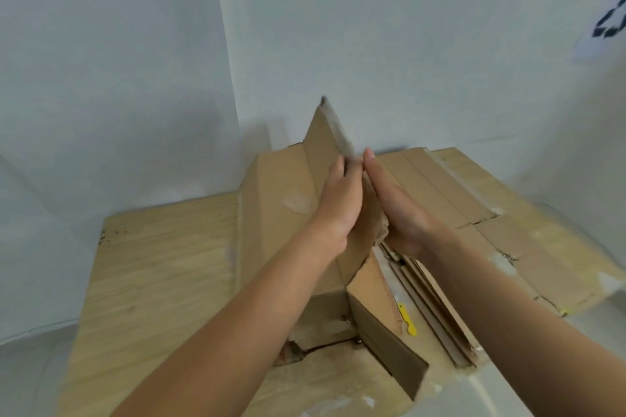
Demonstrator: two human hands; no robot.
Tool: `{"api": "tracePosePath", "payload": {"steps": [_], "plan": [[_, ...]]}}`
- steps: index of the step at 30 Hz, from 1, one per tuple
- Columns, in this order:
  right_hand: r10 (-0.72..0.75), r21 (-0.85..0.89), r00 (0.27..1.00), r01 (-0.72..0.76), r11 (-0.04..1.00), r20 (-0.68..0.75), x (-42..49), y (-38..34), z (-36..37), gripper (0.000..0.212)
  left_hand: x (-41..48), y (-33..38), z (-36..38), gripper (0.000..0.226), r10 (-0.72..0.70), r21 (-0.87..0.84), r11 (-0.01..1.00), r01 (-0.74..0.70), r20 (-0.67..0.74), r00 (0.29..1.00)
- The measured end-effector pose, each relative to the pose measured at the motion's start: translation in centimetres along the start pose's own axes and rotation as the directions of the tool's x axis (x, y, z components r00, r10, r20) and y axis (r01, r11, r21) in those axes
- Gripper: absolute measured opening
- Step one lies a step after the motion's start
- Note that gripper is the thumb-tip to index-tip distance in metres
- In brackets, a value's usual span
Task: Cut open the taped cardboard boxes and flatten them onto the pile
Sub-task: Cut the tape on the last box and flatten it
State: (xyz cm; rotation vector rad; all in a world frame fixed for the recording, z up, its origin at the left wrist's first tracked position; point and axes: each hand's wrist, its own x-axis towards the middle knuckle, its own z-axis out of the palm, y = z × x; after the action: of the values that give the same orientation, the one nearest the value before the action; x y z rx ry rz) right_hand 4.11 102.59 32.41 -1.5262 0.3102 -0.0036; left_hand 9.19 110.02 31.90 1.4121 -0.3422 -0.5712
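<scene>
**Pressing a raised box panel between two palms**

Obs.: the cut-open box (271, 213) lies partly collapsed on a wooden board (152, 264). One panel (318, 142) stands up as a ridge, with its long axis running away from the person and its peak at the far end. A blurred, greyish tape strip (338, 132) runs along its upper edge.

Hands: the left hand (338, 200) lies against the panel's left face. Its fingers (338, 169) run up the cardboard, but the tips are lost at the taped edge, so I cannot tell whether they hook over it. The right hand (396, 210) is flat against the right face, fingers straight and together, gripping nothing. The panel is sandwiched between the two hands.

Key relation: the pile (474, 200) of flattened boxes lies right of the hands, so the right hand sits between panel and pile. Judgement: laying the panel that way needs the right hand withdrawn first and the left hand pushing.

Materials: plain brown corrugated board, matte, with torn, ragged edges near the wrists. It is stiff along the flutes and should fold only at its creases. A yellow cutter (406, 318) lies unused between box and pile.
</scene>
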Motion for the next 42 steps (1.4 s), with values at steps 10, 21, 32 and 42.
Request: {"api": "tracePosePath", "payload": {"steps": [10,21,32,42], "plan": [[-0.073,-0.367,0.997,0.057,0.929,-0.028,0.7,-0.8,-4.8,0.04,1.2,-4.6,-3.7,0.048,0.154,0.514,0.834,-0.202,0.135,0.979],[-0.053,-0.899,0.976,-0.173,0.402,-0.212,1.4,2.2,-7.4,0.054,2.3,-7.7,-4.7,0.062,0.019,0.956,0.079,-0.281,0.28,0.96],[-0.1,-0.883,0.904,-0.374,0.285,-0.415,0.7,6.3,-4.9,0.076,2.7,-8.3,-6.7,0.037,0.378,0.651,0.7,-0.294,0.012,0.926],[-0.199,-0.919,0.898,-0.373,0.131,-0.393,1.2,5.3,-4.1,0.075,1.7,-10.8,-13.4,0.093,-0.307,0.219,0.917,0.334,-0.149,0.94]]}}
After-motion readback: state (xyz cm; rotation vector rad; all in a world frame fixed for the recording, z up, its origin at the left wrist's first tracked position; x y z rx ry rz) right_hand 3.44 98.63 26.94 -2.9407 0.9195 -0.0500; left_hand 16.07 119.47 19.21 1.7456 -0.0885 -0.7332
